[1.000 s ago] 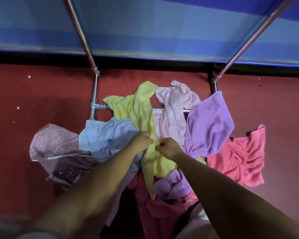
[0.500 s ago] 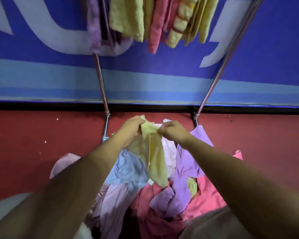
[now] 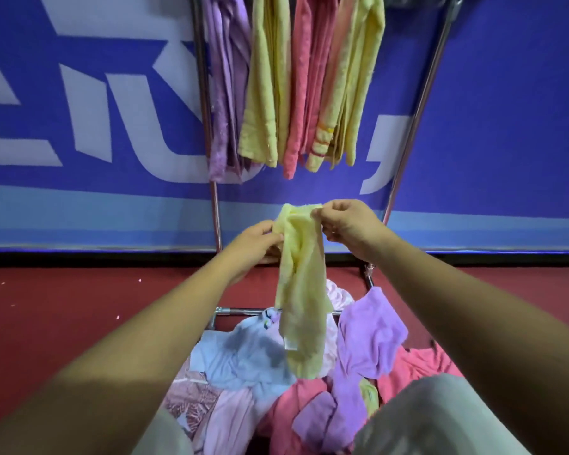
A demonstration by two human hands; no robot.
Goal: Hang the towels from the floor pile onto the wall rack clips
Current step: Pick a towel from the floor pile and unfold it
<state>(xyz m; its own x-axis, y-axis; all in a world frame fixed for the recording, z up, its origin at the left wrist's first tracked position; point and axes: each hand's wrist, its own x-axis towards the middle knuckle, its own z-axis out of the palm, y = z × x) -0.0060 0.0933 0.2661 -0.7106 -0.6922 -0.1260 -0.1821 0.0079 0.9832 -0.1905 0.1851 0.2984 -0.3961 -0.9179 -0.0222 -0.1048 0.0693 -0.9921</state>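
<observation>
A soft pale-yellow terry towel hangs limp over the floor pile of coloured towels, its bunched top edge pinched by the left hand and right hand. Light and floppy, it probably spreads best held at the corners.

The towel hangs between the left hand and the right hand, which sits a bit higher, right over the pile on the floor. Behind that, the rack stands against the wall, with hung towels lined up between its two poles.
</observation>
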